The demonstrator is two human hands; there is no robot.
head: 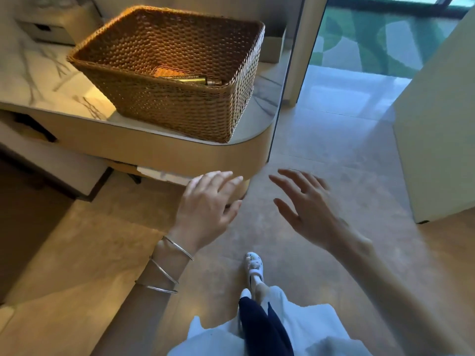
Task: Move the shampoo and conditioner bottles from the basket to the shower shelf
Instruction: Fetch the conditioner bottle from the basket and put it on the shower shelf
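One bottle (189, 79) lies flat on the bottom of the wicker basket (180, 109), which sits on the marble desk (38, 80). Both hands hang below the desk edge, the left hand (208, 204) and right hand (308, 204) each with an empty grip, fingers spread. She'd best reach over the near rim and lift it by its body

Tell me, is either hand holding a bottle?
No: the left hand and right hand are both open and empty, below the basket.
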